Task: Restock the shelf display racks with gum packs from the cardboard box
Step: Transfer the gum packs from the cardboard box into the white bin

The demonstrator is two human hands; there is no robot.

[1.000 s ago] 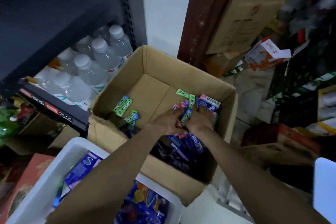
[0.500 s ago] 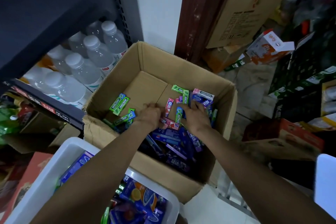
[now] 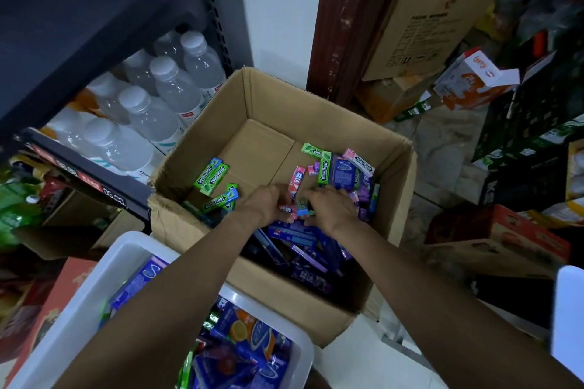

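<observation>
Both deep in cardboard box (image 3: 322,104): left hand (image 3: 267,202) & right hand (image 3: 331,210), fingers curled, pinching small pink gum packs (image 3: 292,210) betw. them. Green Doublemint packs (image 3: 211,174) lie at box's left; white bin (image 3: 79,303) near side.

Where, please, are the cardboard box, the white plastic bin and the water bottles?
cardboard box (image 3: 278,101): head view, far inner wall.
white plastic bin (image 3: 94,287): head view, left rim.
water bottles (image 3: 164,66): head view, one bottle's cap.

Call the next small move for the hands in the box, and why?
Probably close both hands on the small pink packs and lift: left hand and right hand meet over them in the cardboard box, fingers curled around the cluster.
</observation>
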